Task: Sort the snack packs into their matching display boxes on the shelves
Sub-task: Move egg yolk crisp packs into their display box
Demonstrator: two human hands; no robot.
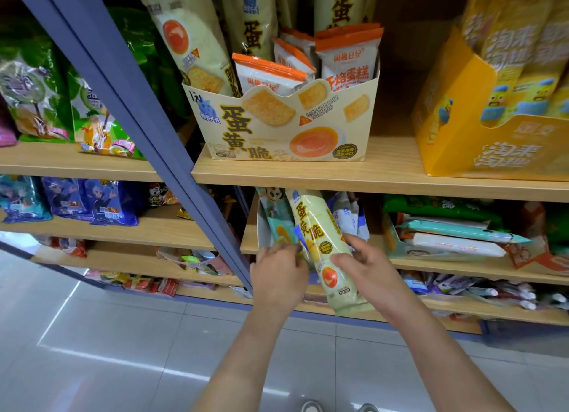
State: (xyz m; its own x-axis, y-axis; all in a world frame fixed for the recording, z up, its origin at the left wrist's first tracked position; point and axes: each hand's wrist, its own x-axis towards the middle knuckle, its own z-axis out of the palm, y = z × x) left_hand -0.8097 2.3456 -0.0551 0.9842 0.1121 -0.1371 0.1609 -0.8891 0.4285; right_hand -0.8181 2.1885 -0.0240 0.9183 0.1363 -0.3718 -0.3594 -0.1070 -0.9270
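**Head view.**
- A long cream egg-yolk cracker pack (pixel 323 245) is gripped by the right hand (pixel 366 267), with the fingers curled round its lower half.
- The pack is held tilted in front of the lower shelf (pixel 431 265). Its top end lies just under the front edge of the upper shelf (pixel 394 165).
- The left hand (pixel 278 273) is curled at the pack's left edge. Whether anything is held by it cannot be told.
- The matching egg-yolk cracker display box (pixel 286 125) stands at the upper shelf's front edge, beside the blue upright (pixel 132 104). Orange-topped cake packs (pixel 348 57) are lodged in it.
- Step judged: a misplaced pack is being retrieved.
- Next move: the pack must be raised clear of the shelf edge and slotted upright into the box.
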